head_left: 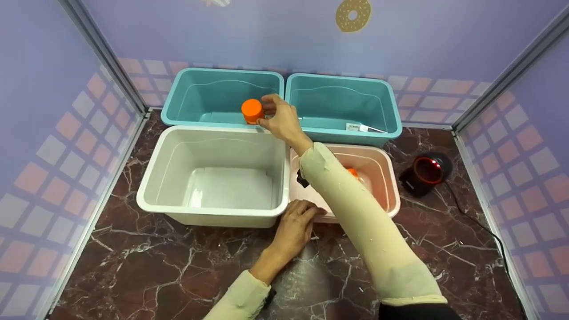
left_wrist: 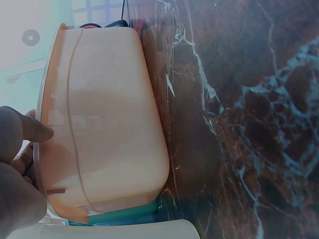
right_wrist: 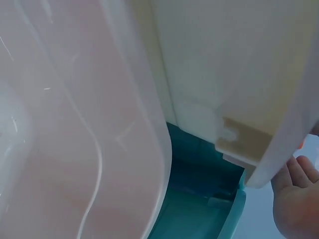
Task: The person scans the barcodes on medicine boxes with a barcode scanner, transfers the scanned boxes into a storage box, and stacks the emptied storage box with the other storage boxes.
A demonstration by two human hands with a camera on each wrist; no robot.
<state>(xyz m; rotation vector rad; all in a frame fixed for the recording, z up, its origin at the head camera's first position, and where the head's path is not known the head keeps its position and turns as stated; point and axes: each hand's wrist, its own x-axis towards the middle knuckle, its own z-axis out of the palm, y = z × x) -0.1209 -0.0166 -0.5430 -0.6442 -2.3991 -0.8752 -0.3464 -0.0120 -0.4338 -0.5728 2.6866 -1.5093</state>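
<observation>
In the head view my right hand (head_left: 284, 119) holds a small orange cylinder with a flat round top (head_left: 252, 110) between thumb and fingers. It is over the front edge of the left teal bin (head_left: 195, 91), just behind the white bin (head_left: 213, 210). My left hand (head_left: 294, 226) grips the near rim of the pink bin (head_left: 392, 191) at its left corner. The left wrist view shows the thumb (left_wrist: 39, 130) pressed on the bin's outer side. In the right wrist view the right hand (right_wrist: 297, 199) is partly cut off by the frame edge.
An orange item (head_left: 352, 172) lies in the pink bin, partly behind my right sleeve. The right teal bin (head_left: 338, 100) holds a white labelled item (head_left: 354, 127). A black device with a red glow (head_left: 429, 170) stands at the right, its cable running along the wall.
</observation>
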